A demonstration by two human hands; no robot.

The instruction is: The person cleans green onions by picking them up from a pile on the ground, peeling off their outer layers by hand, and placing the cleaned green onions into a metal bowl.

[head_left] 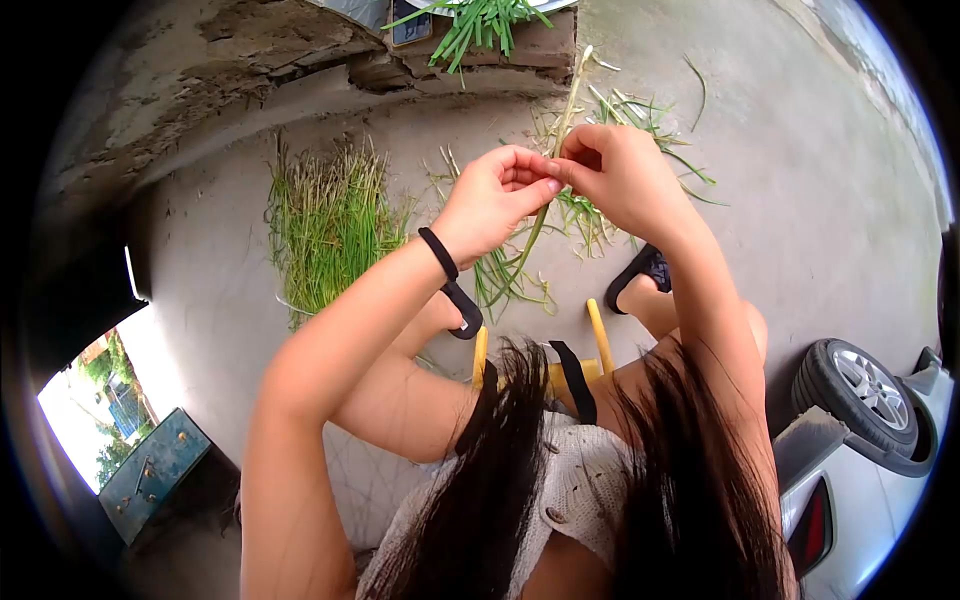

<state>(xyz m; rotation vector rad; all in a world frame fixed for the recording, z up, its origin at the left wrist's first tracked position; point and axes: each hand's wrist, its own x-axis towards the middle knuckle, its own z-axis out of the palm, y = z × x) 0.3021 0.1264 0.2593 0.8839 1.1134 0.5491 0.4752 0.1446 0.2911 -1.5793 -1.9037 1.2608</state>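
A long green chive stalk (572, 105), pale toward its upper end, runs upright between my hands, and its green leaf hangs down below them. My left hand (488, 200), with a black band on the wrist, is closed in a pinch on the stalk. My right hand (622, 178) pinches it at the same spot, thumb and fingertips meeting those of the left. Beneath the hands, loose chive leaves and peelings (590, 225) lie scattered on the concrete floor. To the left lies a thick pile of chives (335, 225).
Trimmed green chives (485, 28) rest on a pale dish at the ledge (500, 65), beside a phone (411, 28). More scraps (640, 115) lie beyond my right hand. Yellow stool legs (600, 335) stand between my feet. A car wheel (865, 390) is at right, a green box (155, 475) at lower left.
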